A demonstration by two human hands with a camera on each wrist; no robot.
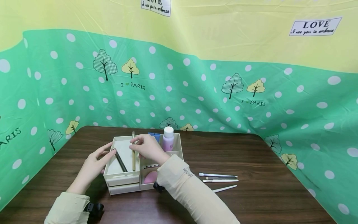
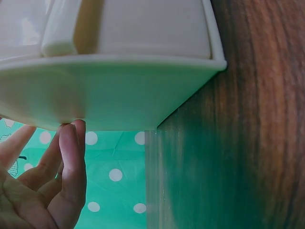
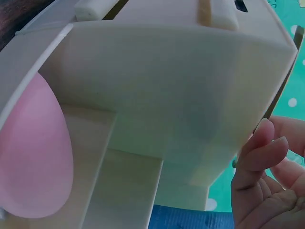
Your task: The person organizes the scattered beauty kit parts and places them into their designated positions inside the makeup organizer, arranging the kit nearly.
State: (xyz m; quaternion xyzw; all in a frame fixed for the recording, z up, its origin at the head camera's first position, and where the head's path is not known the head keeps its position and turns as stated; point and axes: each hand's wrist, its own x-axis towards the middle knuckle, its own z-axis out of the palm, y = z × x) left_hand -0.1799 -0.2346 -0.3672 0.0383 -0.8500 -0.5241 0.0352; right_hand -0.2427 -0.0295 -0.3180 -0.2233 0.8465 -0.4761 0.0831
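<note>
In the head view a cream desktop organizer (image 1: 123,179) with two drawers stands on the table. My right hand (image 1: 149,147) pinches a makeup brush (image 1: 133,160) with a tan handle, held above the organizer's white top tray. In that tray lies a dark slim brush (image 1: 121,161). My left hand (image 1: 93,165) is at the tray's left edge, its thumb over the rim beside the dark brush's upper end. From the left wrist, its fingertips (image 2: 71,138) touch the organizer's outer side wall. The right wrist view shows the pinching fingers (image 3: 262,143) near the tray's edge; the brush is partly hidden there.
The organizer's right compartments hold a pink egg-shaped sponge (image 1: 151,177), a lilac bottle (image 1: 168,141) with a white cap and a blue tube (image 1: 154,136). Several slim brushes (image 1: 221,178) lie on the dark wood table (image 1: 265,196) to the right. A green polka-dot curtain (image 1: 195,93) hangs behind.
</note>
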